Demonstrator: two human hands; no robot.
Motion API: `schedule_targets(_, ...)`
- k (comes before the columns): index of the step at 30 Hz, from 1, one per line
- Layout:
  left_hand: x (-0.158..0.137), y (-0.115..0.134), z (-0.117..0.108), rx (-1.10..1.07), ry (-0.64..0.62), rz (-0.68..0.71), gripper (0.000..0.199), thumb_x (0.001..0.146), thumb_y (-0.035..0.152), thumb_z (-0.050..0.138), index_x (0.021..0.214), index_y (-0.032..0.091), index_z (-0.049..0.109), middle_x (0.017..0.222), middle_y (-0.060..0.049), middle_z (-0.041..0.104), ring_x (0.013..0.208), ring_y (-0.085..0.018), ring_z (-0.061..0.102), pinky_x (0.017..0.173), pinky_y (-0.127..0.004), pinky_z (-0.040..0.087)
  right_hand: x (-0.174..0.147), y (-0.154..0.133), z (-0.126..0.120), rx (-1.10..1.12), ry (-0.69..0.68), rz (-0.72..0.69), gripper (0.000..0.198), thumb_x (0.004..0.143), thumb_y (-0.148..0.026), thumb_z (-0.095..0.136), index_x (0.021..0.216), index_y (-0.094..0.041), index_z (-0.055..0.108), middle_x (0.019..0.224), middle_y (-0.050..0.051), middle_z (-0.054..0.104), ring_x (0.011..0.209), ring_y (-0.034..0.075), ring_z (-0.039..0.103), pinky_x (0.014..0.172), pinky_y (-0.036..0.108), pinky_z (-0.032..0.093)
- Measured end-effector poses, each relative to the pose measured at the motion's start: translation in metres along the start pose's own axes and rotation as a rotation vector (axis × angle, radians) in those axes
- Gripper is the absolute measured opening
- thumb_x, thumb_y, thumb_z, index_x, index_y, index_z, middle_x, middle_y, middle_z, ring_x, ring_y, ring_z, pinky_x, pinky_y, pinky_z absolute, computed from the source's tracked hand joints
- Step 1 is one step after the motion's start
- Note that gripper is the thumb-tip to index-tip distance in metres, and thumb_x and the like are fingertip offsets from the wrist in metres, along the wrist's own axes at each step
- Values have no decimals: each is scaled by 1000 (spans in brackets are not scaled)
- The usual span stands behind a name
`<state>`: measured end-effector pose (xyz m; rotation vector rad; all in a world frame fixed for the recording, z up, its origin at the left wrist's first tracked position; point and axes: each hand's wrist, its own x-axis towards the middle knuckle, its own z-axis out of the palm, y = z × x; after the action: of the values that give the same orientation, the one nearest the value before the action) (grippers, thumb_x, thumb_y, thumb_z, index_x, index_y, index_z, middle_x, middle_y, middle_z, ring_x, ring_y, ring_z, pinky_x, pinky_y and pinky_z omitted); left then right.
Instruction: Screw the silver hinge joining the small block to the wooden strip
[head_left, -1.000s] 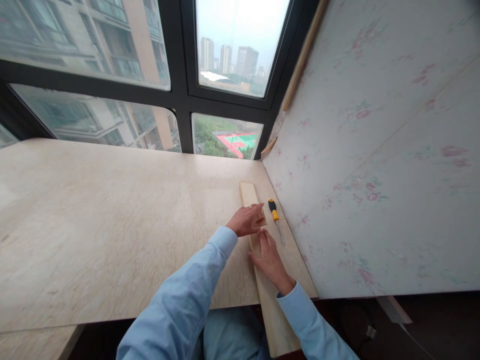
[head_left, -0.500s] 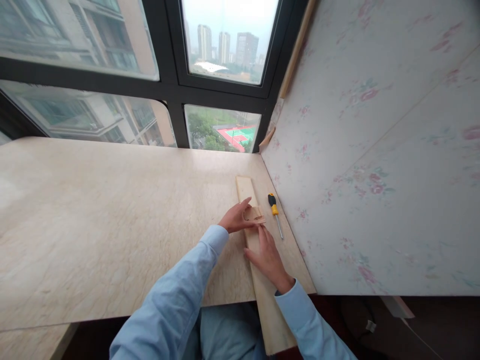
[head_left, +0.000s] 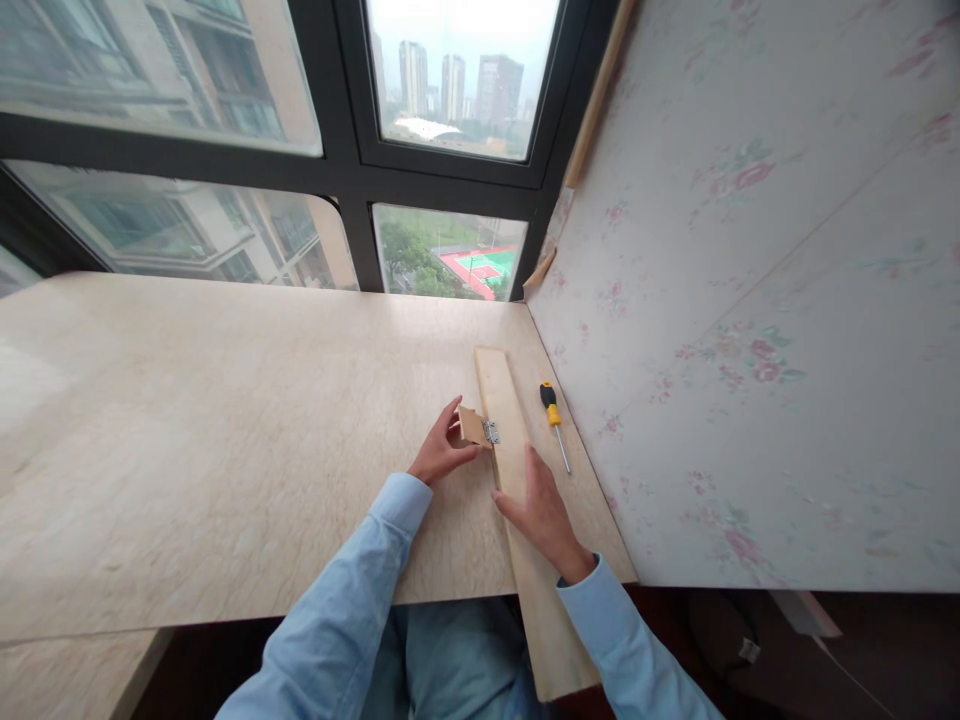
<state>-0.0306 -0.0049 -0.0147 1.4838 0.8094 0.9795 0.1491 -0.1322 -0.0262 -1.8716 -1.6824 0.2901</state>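
Pinching the small block (head_left: 472,425) in the left hand (head_left: 437,455), he'd best keep the flat, spread right hand (head_left: 541,510) pressing the plank (head_left: 517,470) firm beside the hinge (head_left: 490,432).

Swung the small wooden block (head_left: 471,425) off the top of the long plank (head_left: 517,470), out over the plank's left edge, onto the counter (head_left: 225,420) side. Exposed the metal hinge (head_left: 491,432), earlier covered by the fingers and the block, now lying at the plank's left edge. Drew the left hand (head_left: 439,455) back and leftward, off the plank, gripping the block from its left side. Shifted the right hand (head_left: 541,510) slightly, fingers flat on the plank just below the hinge.
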Motion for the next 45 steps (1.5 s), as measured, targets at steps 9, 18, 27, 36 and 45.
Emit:
schedule_targets(9,-8,-11,-17,63,76,-130,78,63,24,84,134,14,54,130,-17,63,117,-29,64,103,-50,51,-1,-1,-1,-20,-9,-5,92,81,-39,67,155,-11,21,156,23,39,145,36,39,118,56,36)
schedule_targets(18,-14,5,-6,-24,180,-164,88,68,29,84,145,16,44,144,-22,52,103,-25,69,90,-44,58,-1,1,1,-29,5,-18,90,82,-39,66,155,-12,22,155,23,41,144,37,40,118,57,36)
schedule_targets(27,-3,45,17,-31,239,-129,74,72,28,81,138,12,50,127,-21,64,82,-17,69,74,-33,59,-2,2,2,-67,-1,-32,86,83,-43,64,154,-12,27,155,22,41,144,37,40,117,57,37)
schedule_targets(36,1,45,51,325,-23,138,64,83,20,65,143,16,44,124,-17,68,99,-23,70,86,-40,57,-1,6,2,24,3,-5,93,81,-54,65,154,-14,24,153,23,44,142,39,42,114,60,39)
schedule_targets(45,-10,24,39,385,190,156,50,82,13,58,132,16,52,117,-13,69,104,-22,67,79,-34,56,1,7,-3,180,-27,92,103,79,-55,69,156,-13,16,161,26,26,152,37,25,120,59,28)
